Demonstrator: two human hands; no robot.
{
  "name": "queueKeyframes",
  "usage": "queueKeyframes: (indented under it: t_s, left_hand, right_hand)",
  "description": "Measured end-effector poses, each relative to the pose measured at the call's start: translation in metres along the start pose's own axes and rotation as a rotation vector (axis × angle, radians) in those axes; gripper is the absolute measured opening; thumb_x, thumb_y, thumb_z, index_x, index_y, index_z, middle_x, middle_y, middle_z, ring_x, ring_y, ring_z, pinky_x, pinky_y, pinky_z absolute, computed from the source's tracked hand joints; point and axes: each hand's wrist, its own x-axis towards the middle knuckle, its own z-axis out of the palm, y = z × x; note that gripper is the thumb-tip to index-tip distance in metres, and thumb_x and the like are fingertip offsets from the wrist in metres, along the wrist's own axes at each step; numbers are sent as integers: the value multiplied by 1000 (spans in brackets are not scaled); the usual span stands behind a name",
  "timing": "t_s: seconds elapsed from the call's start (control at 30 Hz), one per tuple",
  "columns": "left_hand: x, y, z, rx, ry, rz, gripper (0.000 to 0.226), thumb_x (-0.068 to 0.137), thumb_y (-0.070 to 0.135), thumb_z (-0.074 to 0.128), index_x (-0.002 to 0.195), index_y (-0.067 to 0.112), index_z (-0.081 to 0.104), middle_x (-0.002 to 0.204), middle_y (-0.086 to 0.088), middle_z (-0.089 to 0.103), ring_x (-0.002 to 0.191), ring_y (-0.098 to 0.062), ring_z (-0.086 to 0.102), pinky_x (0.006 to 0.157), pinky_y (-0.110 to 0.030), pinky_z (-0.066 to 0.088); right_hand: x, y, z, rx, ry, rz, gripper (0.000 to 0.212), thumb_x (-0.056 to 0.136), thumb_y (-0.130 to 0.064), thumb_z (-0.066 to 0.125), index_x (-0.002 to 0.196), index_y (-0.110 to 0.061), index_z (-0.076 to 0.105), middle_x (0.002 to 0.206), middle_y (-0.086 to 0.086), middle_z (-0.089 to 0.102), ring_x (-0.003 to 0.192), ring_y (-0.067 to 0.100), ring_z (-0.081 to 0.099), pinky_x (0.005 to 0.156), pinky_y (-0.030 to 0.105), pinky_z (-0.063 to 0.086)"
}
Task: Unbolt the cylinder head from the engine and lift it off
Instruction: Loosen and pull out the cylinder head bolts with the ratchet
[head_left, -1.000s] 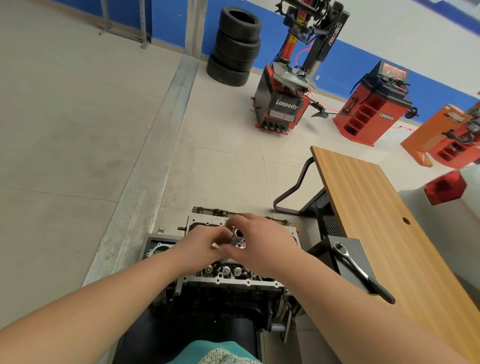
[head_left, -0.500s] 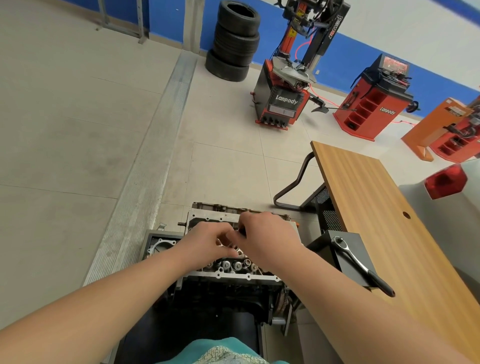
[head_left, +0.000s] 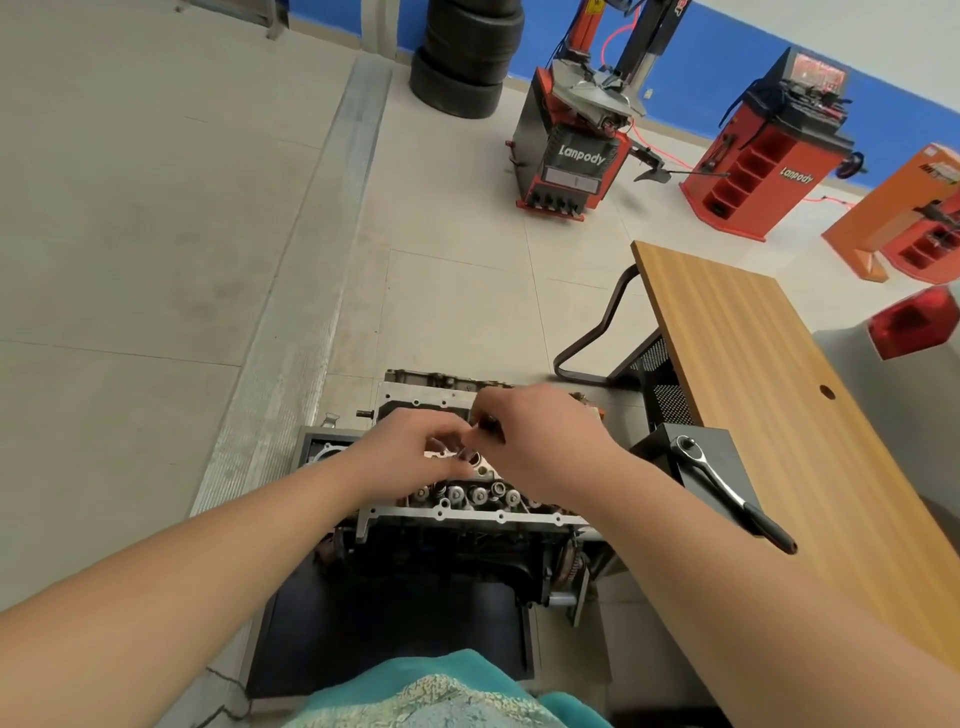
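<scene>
Both my hands meet over the cylinder head (head_left: 415, 402)

My right hand (head_left: 540, 441) pinches a small dark part (head_left: 488, 427); my left hand (head_left: 410, 452) curls beside it, its grip unclear; ratchet (head_left: 727, 488) lies right.

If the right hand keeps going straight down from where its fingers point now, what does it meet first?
Most likely the top of the cylinder head, directly below the right hand, which pinches a small dark part. The left hand sits close beside that path. Depth is unclear from this single view.
</scene>
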Motion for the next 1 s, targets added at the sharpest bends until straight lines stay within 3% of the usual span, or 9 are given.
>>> queueKeyframes:
  t_s: [0.1,0.23,0.3,0.4,0.53,0.63,0.73,0.83,1.0]
  left_hand:
    - [-2,-3,0,25,-61,-30,22,98,33,73,108,52,70,110,30,73,107,12,66,84,-13,52]
    - [-3,-7,5,17,37,-16,9,90,47,69,97,53,72,90,21,75,82,3,69,69,-9,50]
    - [-3,-11,8,-38,100,-7,15,84,42,80,95,49,75,91,18,76,85,0,70,73,-12,52]
    - [-2,-18,13,-54,152,-18,24,80,35,90,96,42,74,99,15,74,97,-7,71,86,-27,59]
    - [-10,-15,13,-134,63,-42,40,96,21,76,103,60,70,111,26,73,108,9,68,81,-5,53]
    - [-13,-11,9,-112,96,-57,22,87,34,79,94,54,75,96,27,76,93,10,70,74,-10,52]
    - [-8,-7,5,-80,166,-43,22,73,39,91,87,45,75,85,19,75,80,1,70,71,-16,54]
    - [-4,-6,5,-27,145,-14,28,80,29,92,96,43,73,101,21,74,98,4,68,83,-14,56]
    - [-8,-6,2,-83,15,-41,32,95,22,79,102,53,74,105,27,75,96,9,71,76,0,48]
  right_hand:
    - [1,8,-2,45,-89,-138,28,98,-14,59,106,-38,70,112,-14,57,94,17,61,57,27,37]
    - [0,7,-3,192,-49,-133,38,94,-48,68,130,-40,62,111,-15,59,91,11,61,68,27,46]
    - [2,2,-1,115,-24,8,37,95,-63,61,112,-30,62,90,-11,62,76,12,61,56,27,40]
    - [3,-4,2,40,-12,24,24,103,-47,55,96,-24,56,75,-5,56,71,21,60,50,28,33]
    - [0,-3,-3,50,-83,-164,30,94,-4,57,108,-25,72,114,-4,60,94,24,62,64,33,47]
    - [-3,-7,-5,113,-40,-177,23,94,-22,63,112,-34,71,120,-10,59,95,18,63,67,33,50]
    - [3,-9,-4,75,12,-3,33,97,-56,59,107,-26,65,93,-5,64,76,18,62,57,30,42]
    - [5,-11,-4,18,-9,39,24,104,-41,54,99,-20,63,80,-1,61,74,24,62,53,30,38]
    - [0,-6,-12,102,-54,-82,33,95,-23,59,122,-39,69,111,-11,59,92,17,60,64,30,45]
